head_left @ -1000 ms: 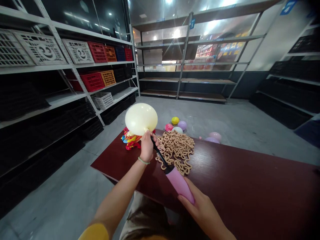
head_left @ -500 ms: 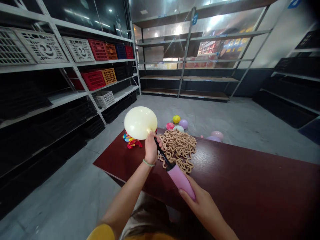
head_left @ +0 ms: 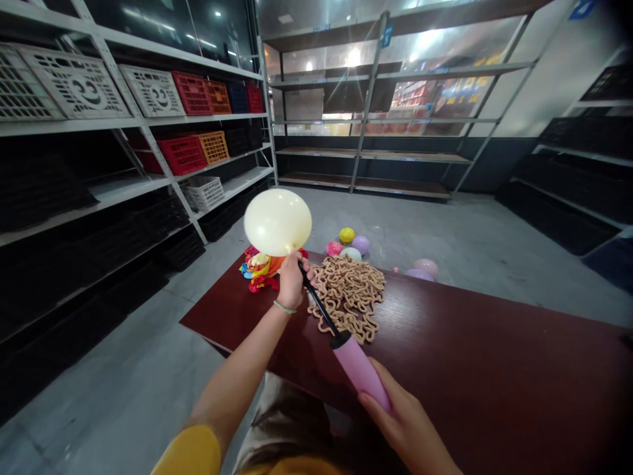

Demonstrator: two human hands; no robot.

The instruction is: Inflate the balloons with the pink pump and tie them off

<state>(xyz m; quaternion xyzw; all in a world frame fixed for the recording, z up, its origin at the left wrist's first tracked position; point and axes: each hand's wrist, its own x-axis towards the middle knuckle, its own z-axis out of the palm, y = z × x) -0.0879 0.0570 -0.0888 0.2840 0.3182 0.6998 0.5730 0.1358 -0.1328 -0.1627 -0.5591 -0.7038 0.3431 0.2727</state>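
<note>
Tan coil heap [head_left: 351, 284] behind pink pump [head_left: 361, 373]; balloons [head_left: 361, 245] on floor [head_left: 484, 254] beyond table [head_left: 469, 356].

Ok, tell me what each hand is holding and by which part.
The left hand holds the pale balloon by its neck, plus the far end of the black pump shaft; the right hand grips the pink pump barrel near its end.

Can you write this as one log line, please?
left hand: holding inflated cream balloon by neck | right hand: gripping pink pump | table: tan curly pile, colourful limp heap
</note>
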